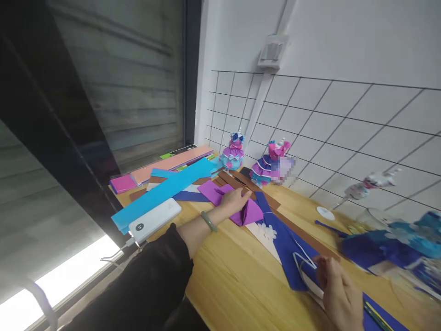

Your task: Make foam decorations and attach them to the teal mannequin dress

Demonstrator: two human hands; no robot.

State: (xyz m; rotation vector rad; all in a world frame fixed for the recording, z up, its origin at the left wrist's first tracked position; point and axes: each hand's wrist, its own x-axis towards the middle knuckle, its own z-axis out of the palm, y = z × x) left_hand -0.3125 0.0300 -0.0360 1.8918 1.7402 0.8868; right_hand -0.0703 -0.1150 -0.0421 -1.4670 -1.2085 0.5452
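My left hand (pixel 235 203), with a jade-coloured bangle on its wrist, presses and pinches a folded purple sheet (pixel 254 213), paper or cloth. Its fingertips are partly out of sight in the fold. At the lower right, my right hand (pixel 339 292) is closed with curled fingers around a thin white cord (pixel 303 248). The cord runs in a loose loop back toward the purple piece. Dark blue strips (pixel 275 225) lie beneath the cord, and white flower cut-outs (pixel 267 231) rest beside the purple sheet.
Bright blue sheets (pixel 165 191) and a white power bank (pixel 155 220) with a cable lie left. Small dress forms, one (pixel 233 151) in purple and blue, stand along the wire grid (pixel 317 110). A white form (pixel 365 187) leans right, near blue fabric (pixel 382 246). A window is left.
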